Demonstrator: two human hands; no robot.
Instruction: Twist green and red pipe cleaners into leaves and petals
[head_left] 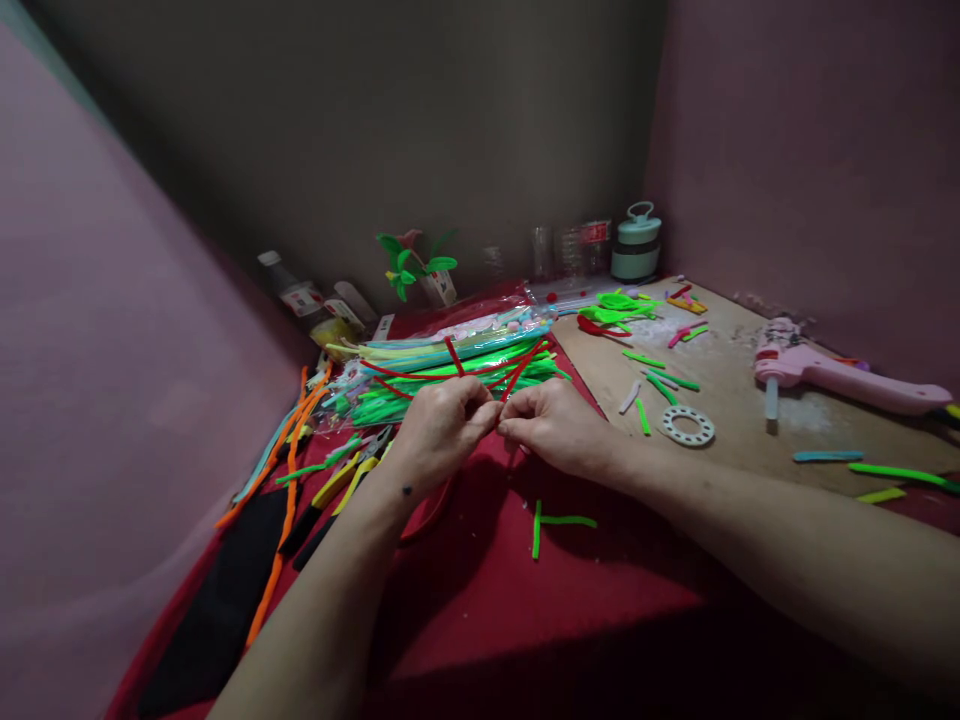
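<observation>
My left hand (pixel 446 418) and my right hand (pixel 553 422) meet fingertip to fingertip above the red tablecloth (pixel 480 590). Both are closed in a pinch on a red pipe cleaner (pixel 454 358). One red length sticks up behind the left fingers, and another slants up from the right fingers. A red loop hangs beneath the left hand. The exact spot where the fingertips pinch is hidden. Just behind the hands lies a clear bag of green, yellow and blue pipe cleaners (pixel 442 385), with more red lengths across it. Cut green pieces (pixel 537 530) lie below the right hand.
Yellow-and-black pliers (pixel 341 490) and orange pipe cleaners (pixel 289 490) lie left. On the board at right are a pink glue gun (pixel 847 375), a white ring (pixel 688 426) and scraps. Behind stand a bottle (pixel 296 290), a pipe-cleaner plant (pixel 420 265) and a light-blue container (pixel 637 245).
</observation>
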